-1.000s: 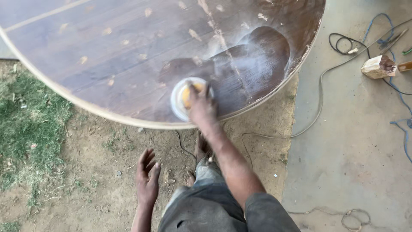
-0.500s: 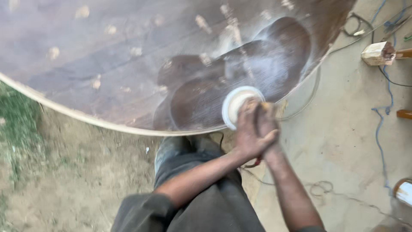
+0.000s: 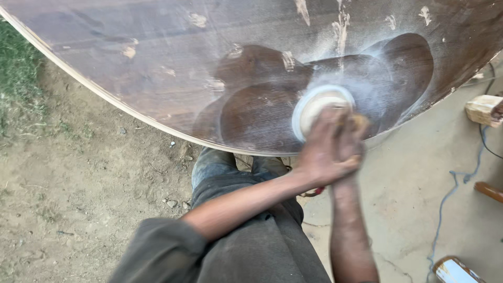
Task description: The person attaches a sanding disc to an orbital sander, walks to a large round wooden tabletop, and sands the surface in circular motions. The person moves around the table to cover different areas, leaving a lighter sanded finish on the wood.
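While only one hand was on it a second ago, now both are: left hand and right hand clamped together over one round sander pressed on the big tabletop, nearer its right edge. One wood block sits off right.

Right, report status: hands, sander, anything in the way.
Both hands, left hand and right hand, clamped on round sander. Disc flat on dusty wooden tabletop. Path clear; blue cable on ground.
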